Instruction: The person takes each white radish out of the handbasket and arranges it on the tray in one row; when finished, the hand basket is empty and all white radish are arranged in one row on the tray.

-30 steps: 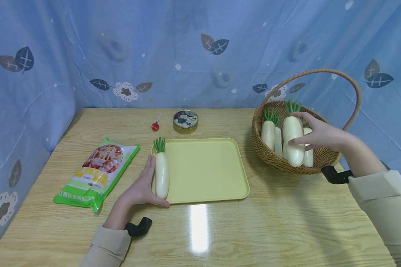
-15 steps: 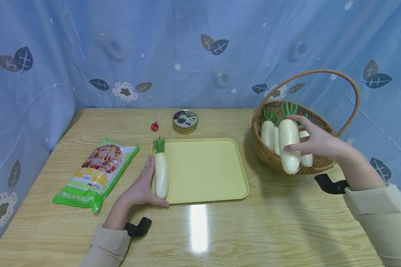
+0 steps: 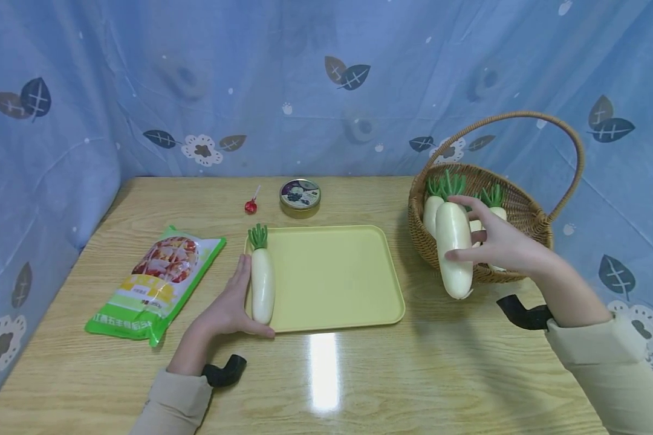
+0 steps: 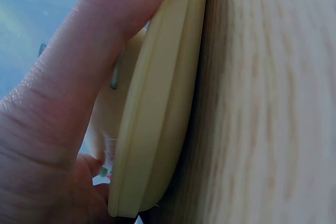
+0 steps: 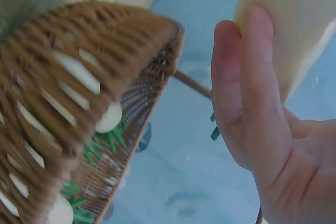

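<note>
My right hand [image 3: 495, 238] grips a large white radish [image 3: 453, 248] with green leaves at its top. In the head view the radish is tilted in front of the wicker basket [image 3: 481, 275], where other white radishes [image 3: 497, 212] lie. In the right wrist view, fingers [image 5: 257, 61] press against its pale side. My left hand [image 3: 231, 308] rests at the near-left corner of the yellow tray [image 3: 332, 278], fingers along the left edge, thumb at the front edge. The left wrist view shows the thumb [image 4: 89, 40] against the tray rim. Another white radish [image 3: 263, 287] lies along the tray's left side.
A green-and-white food bag [image 3: 158, 281] lies left of the tray. Behind the tray are a red lollipop [image 3: 251, 206] and a round tin [image 3: 300, 196]. The basket's tall handle [image 3: 522, 113] arches above it. A blue curtain [image 3: 250, 78] hangs behind the wooden table [image 3: 392, 380].
My right hand has moved left and nearer with the large radish, bringing its lower end past the basket's front rim. The left hand and the tray have stayed in place.
</note>
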The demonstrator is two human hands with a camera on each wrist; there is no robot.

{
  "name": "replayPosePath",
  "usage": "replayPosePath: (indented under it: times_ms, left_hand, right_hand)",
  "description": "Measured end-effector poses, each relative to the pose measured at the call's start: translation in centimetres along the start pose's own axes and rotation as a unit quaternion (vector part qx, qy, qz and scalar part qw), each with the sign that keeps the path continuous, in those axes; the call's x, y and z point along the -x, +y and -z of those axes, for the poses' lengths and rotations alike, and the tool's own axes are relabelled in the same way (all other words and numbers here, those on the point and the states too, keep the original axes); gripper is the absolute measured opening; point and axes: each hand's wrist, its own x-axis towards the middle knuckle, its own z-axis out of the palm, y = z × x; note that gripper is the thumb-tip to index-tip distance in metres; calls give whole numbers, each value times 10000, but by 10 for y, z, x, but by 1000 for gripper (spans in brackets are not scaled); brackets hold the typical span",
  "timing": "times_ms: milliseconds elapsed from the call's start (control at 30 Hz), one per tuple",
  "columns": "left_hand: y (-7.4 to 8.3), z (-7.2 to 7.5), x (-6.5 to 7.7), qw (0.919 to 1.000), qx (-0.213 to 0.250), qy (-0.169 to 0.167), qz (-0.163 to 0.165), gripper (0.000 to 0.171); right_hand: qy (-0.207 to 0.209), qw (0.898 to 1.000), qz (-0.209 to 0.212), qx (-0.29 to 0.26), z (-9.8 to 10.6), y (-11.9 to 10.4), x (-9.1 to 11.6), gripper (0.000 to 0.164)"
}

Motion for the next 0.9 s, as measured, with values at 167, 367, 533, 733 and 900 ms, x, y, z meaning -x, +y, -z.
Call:
replayPosePath:
  times_ms: [167, 367, 533, 733, 900]
  left_hand:
    - [1, 1, 0, 10000, -17, -5, 46, 150]
    - [1, 1, 0, 10000, -25, 1, 40, 150]
    - [2, 1, 0, 10000, -39, 19, -42, 149]
    - [2, 1, 0, 10000, -51, 0, -19, 149]
    - [1, 0, 0, 10000, -35, 3, 6, 149]
  right_hand:
    - [16, 9999, 59, -128, -12, 0, -2, 93]
    - [101, 9998, 171, 18, -25, 0, -8, 95]
    - [120, 9996, 236, 46, -34, -2, -13, 93]
    - [72, 9990, 429, -85, -47, 1, -20, 92]
    - [22, 9986, 497, -188, -59, 2, -27, 93]
